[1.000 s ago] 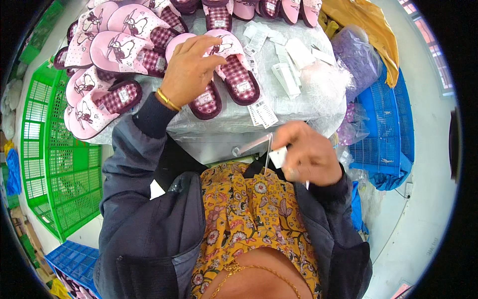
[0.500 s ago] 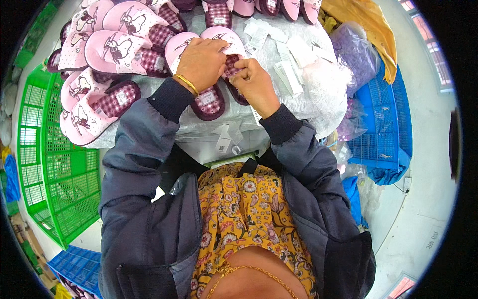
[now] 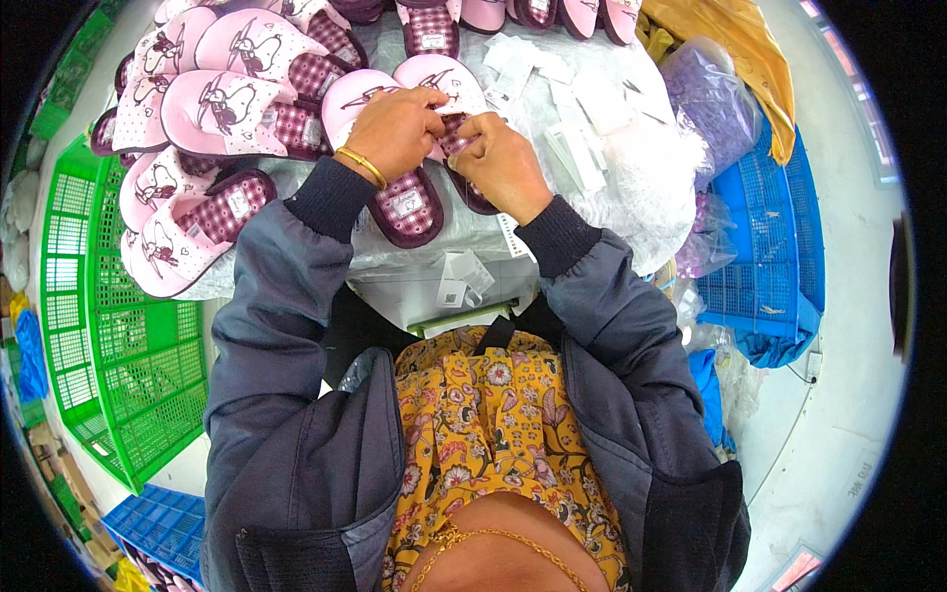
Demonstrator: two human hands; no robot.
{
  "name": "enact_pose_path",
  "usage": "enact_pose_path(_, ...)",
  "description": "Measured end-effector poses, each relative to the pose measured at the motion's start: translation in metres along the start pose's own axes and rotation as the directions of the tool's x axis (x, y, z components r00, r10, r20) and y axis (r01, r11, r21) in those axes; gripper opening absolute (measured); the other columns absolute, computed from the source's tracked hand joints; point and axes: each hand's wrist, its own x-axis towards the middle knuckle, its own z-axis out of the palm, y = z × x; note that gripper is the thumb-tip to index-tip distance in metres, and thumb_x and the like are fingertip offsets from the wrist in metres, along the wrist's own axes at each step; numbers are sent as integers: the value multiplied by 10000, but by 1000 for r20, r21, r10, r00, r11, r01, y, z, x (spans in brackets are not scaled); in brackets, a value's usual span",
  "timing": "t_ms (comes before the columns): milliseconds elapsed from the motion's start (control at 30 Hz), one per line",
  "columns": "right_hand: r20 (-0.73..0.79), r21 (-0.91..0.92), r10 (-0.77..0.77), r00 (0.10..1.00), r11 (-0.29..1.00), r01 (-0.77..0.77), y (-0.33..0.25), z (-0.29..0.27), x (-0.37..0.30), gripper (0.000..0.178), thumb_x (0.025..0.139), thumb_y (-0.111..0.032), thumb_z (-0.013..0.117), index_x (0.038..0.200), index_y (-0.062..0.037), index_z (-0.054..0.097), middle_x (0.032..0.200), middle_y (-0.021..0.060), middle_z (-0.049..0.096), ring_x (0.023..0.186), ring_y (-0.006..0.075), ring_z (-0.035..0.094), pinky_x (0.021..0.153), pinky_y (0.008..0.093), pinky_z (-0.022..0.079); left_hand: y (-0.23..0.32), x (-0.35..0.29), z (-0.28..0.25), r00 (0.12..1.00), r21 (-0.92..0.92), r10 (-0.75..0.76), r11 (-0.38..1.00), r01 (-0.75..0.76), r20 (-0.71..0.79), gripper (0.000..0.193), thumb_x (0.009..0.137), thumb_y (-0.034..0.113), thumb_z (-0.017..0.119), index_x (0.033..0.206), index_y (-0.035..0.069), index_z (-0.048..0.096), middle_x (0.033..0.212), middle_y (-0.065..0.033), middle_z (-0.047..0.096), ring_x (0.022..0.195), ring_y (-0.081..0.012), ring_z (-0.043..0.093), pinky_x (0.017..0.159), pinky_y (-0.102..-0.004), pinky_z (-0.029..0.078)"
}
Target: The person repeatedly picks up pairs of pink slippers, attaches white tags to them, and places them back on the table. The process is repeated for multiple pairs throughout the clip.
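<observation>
A pair of pink slippers with dark plaid insoles lies in front of me, the left slipper (image 3: 408, 207) and the right slipper (image 3: 441, 77) side by side. My left hand (image 3: 397, 130) reaches over the left one, its curled fingers gripping the upper of the right slipper near the opening. Close beside it, my right hand (image 3: 501, 166) has thumb and forefinger pinched at the same slipper's opening; whatever is between them is too small to make out. From under my right hand a white printed tag (image 3: 513, 235) sticks out.
More pink slippers (image 3: 225, 111) are piled at the left and along the far edge. White tags (image 3: 577, 153) lie scattered on the plastic-covered table at the right, others (image 3: 462, 278) at the near edge. Green crates (image 3: 133, 326) stand left, a blue crate (image 3: 755, 237) right.
Both hands stay at the right slipper, with only slight finger shifts. The whole view has moved a little.
</observation>
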Motion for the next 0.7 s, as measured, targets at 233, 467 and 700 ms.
enact_pose_path(233,10,1,-7,1000,1000,7,2,3,6,306,739,-132,764,977,-44,593,775,99,702,754,286,694,670,395,518,-2,-1,7,1000,-19,16,1000,-16,-20,172,745,91,596,841,96,739,1243,-86,644,1107,-268,605,926,-438,438)
enact_pose_path(467,-40,-125,-65,997,990,60,2,8,12,308,738,-130,768,983,-50,600,785,113,694,747,282,691,673,390,519,1,-1,2,1000,5,-1,1000,1,-12,177,753,87,582,851,96,729,1245,-86,642,1110,-277,601,930,-441,435)
enact_pose_path(700,33,109,-91,995,990,87,14,2,11,286,738,-80,744,974,-28,592,766,106,687,730,247,695,674,350,525,0,-1,2,1000,9,-1,1000,1,-8,179,753,87,578,859,96,722,1256,-87,634,1111,-280,599,922,-443,437)
